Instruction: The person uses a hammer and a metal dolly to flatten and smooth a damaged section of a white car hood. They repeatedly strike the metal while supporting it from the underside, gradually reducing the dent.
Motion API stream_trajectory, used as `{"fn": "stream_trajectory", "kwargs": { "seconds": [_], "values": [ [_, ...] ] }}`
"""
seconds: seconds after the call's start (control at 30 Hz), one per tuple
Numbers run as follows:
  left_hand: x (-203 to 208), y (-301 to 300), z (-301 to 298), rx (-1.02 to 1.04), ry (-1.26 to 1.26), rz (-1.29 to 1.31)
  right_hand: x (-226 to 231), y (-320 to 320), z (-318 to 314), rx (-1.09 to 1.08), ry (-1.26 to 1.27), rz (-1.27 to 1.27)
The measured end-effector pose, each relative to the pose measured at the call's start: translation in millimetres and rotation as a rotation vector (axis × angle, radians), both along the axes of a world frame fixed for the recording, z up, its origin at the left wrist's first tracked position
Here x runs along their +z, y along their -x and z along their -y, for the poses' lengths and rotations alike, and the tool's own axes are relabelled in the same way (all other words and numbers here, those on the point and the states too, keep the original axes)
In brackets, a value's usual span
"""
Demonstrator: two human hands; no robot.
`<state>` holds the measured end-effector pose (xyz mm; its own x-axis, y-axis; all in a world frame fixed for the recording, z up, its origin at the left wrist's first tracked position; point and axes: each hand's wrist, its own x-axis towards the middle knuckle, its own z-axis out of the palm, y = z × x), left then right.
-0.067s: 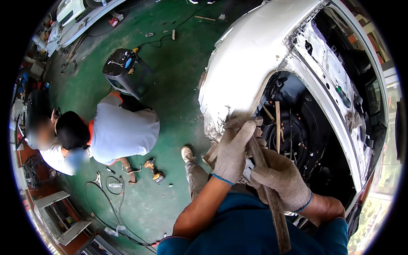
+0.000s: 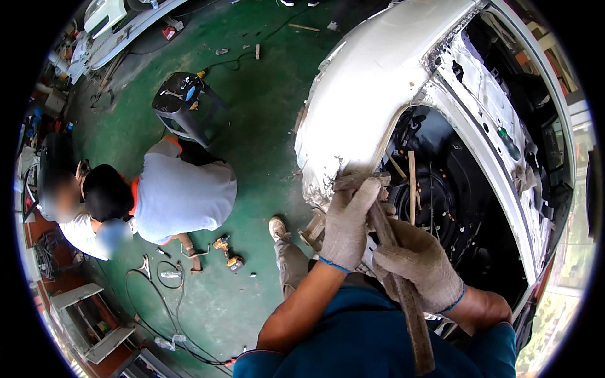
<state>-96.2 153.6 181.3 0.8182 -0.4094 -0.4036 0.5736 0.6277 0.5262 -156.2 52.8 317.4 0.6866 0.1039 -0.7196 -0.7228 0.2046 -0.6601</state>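
My right hand (image 2: 419, 264), in a beige knit glove, is closed around a long weathered wooden stick (image 2: 413, 321) that slants down toward my body. My left hand (image 2: 343, 236), gloved alike, closes at the stick's upper end; its thumb crosses where the stick meets a short grey-brown piece (image 2: 354, 181). Whether the two pieces are joined is hidden. That short piece lies against the lower corner of a white car body panel (image 2: 359, 82), where the paint is scraped and broken. The left fingers are mostly hidden behind the palm.
An open black car compartment (image 2: 444, 189) with a thin wood strip (image 2: 412, 189) lies right of my hands. Left, a person in a light shirt (image 2: 183, 195) crouches beside a cordless drill (image 2: 228, 253) and hoses (image 2: 167, 296). Behind stands a stool with tools (image 2: 179, 97).
The stick's lower end has shifted slightly to the right with my right hand. My left hand has barely moved.
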Motion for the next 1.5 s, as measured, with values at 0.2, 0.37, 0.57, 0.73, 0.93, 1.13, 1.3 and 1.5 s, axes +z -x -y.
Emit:
{"fn": "stream_trajectory", "kwargs": {
  "seconds": [0.2, 0.37, 0.57, 0.73, 0.93, 1.13, 1.3, 1.5],
  "values": [
    [-9.4, 7.3, 19.6, 0.228, 0.042, -0.154, 12.5, -16.9, 4.9, 0.002, 0.067, -0.069],
    [-23.1, 9.8, 34.8, 0.345, 0.062, -0.199, 25.1, -26.8, -0.8, 0.088, 0.205, 0.039],
    [-2.2, 5.1, 23.3, 0.358, 0.119, -0.291, 58.7, -29.4, 14.7, 0.657, 0.468, 0.863],
    [-11.9, -3.5, 37.6, 0.531, 0.303, -0.339, 76.0, -43.4, -19.4, 0.988, 1.142, 1.316],
    [1.3, -0.2, 30.5, 0.479, 0.219, -0.380, 61.5, -85.9, -29.3, 0.852, 0.848, 1.448],
    [-16.8, 2.1, 46.1, 0.517, 0.281, -0.237, 56.2, -80.1, -48.6, 0.692, 0.419, 1.323],
    [2.0, 0.0, 25.6, 0.441, 0.483, -0.214, 58.3, -76.3, -40.5, 0.610, 0.295, 1.294],
    [-1.8, -8.4, 24.6, 0.386, 0.563, -0.220, 51.0, -82.8, -16.9, 0.468, 0.127, 1.327]
  ]
}}
